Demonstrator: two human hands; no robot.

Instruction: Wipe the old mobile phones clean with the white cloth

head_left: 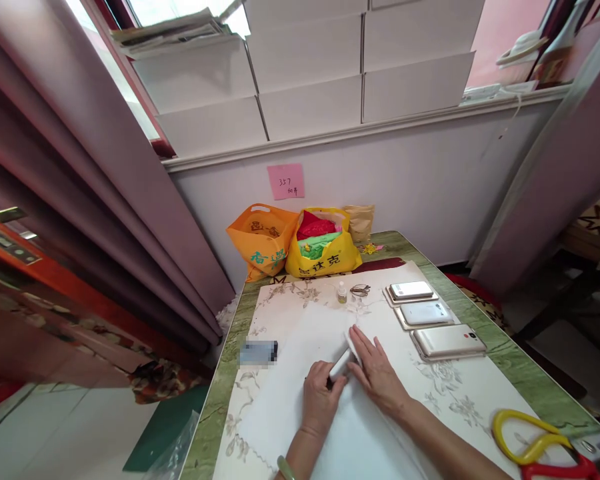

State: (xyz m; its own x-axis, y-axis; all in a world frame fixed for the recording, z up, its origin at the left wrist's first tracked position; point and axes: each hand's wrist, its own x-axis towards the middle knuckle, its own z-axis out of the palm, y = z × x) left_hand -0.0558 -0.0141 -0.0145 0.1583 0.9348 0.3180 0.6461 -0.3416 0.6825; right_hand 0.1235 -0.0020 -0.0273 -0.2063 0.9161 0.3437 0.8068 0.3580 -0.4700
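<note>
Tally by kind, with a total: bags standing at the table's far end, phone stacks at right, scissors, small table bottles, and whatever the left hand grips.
Standing bags: 3 (orange bag, yellow bag, brown bag)
Phone stacks: 3 (far stack, middle stack, near stack)
Scissors: 1
Small bottle: 1
Pale item in the left hand: 1
Total: 9

a square pink paper note (286,182) on the pale wall bears the handwritten number 357, with smaller, unclear chinese characters below. an orange fabric bag with a cut-out handle (253,245) shows large green characters, the first 香. on a bright yellow bag (325,267), black characters end in 达克.
</note>
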